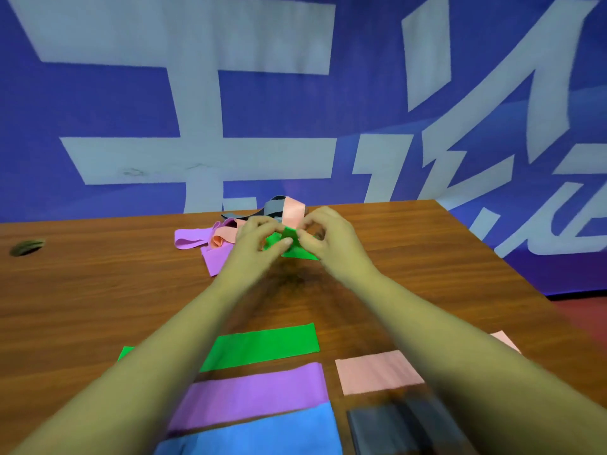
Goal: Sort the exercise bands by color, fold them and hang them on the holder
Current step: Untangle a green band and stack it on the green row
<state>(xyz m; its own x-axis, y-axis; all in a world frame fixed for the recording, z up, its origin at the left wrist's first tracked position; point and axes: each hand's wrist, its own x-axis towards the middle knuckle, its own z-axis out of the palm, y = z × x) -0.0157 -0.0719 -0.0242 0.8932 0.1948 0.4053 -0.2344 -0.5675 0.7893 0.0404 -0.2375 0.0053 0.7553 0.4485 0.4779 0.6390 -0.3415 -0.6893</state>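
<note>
- Your left hand (259, 236) and right hand (323, 239) meet above the wooden table (98, 290), fingers curled, both pinching one crumpled green band (290, 241).
- Just behind and left of that grip lies a loose pile (197, 239) of purple, pink and grey bands.
- Nearer you than the grip, flat bands lie apart: flat green band (262, 346), flat purple band (256, 395), blue band (262, 431), flat pink band (377, 372), and a blurred dark band (394, 428), probably grey.

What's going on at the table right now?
A person's left hand and right hand both pinch a crumpled green elastic band at the far tangled pile of purple, pink and grey bands on the brown wooden table. Nearer the camera, sorted bands lie flat: a flat green band, a flat purple band, a flat blue band, a flat pink band and a dark grey band. No holder is in view.
</note>
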